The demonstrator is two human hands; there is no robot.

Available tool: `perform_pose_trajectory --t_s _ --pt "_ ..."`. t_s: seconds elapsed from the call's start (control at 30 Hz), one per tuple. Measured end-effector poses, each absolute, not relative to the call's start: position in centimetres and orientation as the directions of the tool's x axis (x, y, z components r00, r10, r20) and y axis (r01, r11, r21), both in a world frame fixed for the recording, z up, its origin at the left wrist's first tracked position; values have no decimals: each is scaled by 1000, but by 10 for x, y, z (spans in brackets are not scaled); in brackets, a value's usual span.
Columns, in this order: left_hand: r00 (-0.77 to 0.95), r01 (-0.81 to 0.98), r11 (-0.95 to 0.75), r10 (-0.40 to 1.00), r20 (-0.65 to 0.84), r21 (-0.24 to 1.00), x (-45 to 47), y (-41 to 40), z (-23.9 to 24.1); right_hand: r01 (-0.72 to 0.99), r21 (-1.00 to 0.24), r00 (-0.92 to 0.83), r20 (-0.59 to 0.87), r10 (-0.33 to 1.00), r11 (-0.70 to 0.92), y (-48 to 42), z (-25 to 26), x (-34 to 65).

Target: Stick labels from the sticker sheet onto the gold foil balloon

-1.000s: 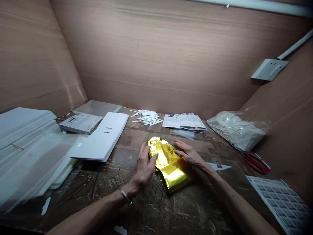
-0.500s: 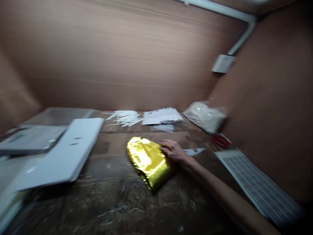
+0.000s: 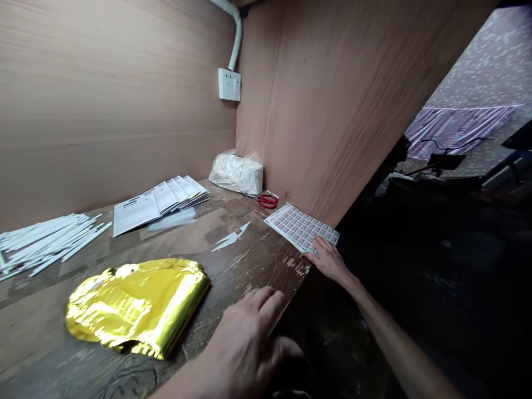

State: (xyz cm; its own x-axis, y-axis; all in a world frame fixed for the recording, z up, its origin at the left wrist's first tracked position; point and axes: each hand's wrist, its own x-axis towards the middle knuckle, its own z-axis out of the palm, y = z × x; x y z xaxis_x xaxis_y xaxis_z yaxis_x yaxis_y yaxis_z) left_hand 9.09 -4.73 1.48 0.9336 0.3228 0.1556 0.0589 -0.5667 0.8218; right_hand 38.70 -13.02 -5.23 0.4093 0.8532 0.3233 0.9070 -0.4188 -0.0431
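My right hand (image 3: pixel 330 260) lies on the near end of a sheet of small printed labels (image 3: pixel 297 224). Its fingers are stretched out over the labels, and the sheet stays flat on the table. Above the table's front edge, nearer to me, is my left hand (image 3: pixel 253 338). The left fingers are loosely bent with the thumb apart, and nothing shows in them. To the left of that hand rests a folded, shiny gold foil piece (image 3: pixel 141 305), touched by neither hand.
Red-handled scissors (image 3: pixel 268 200) lie beyond the labels, beside a plastic-wrapped white stack (image 3: pixel 238 173). White cut scraps (image 3: pixel 231 237), fanned printed sheets (image 3: pixel 160 199) and white sticks (image 3: pixel 54 241) lie further left. A wooden partition (image 3: pixel 320 111) rises behind the labels.
The view has swung right. My right hand has left the gold foil and moved right onto the label sheet. My left hand has come into view.
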Motion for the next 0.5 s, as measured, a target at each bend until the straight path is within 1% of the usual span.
perform_pose_trajectory --t_s 0.07,0.1,0.17,0.23,0.3,0.5 --pt "956 96 -653 270 112 751 126 -37 19 913 -25 393 332 858 -408 -135 -56 388" --pt "956 132 -672 282 87 728 140 -33 18 918 -16 378 338 862 -397 -134 -55 386" --pt "933 215 -677 356 58 704 159 -30 13 926 13 351 349 869 -379 -129 -53 379" --pt "910 255 -661 410 56 706 166 -30 8 930 53 323 353 878 -364 -124 -48 374" --pt "909 245 -651 412 62 718 166 -29 5 927 85 316 350 882 -366 -121 -44 374" --pt "898 264 -650 435 64 713 160 -21 5 898 130 368 305 878 -421 -134 -36 384"
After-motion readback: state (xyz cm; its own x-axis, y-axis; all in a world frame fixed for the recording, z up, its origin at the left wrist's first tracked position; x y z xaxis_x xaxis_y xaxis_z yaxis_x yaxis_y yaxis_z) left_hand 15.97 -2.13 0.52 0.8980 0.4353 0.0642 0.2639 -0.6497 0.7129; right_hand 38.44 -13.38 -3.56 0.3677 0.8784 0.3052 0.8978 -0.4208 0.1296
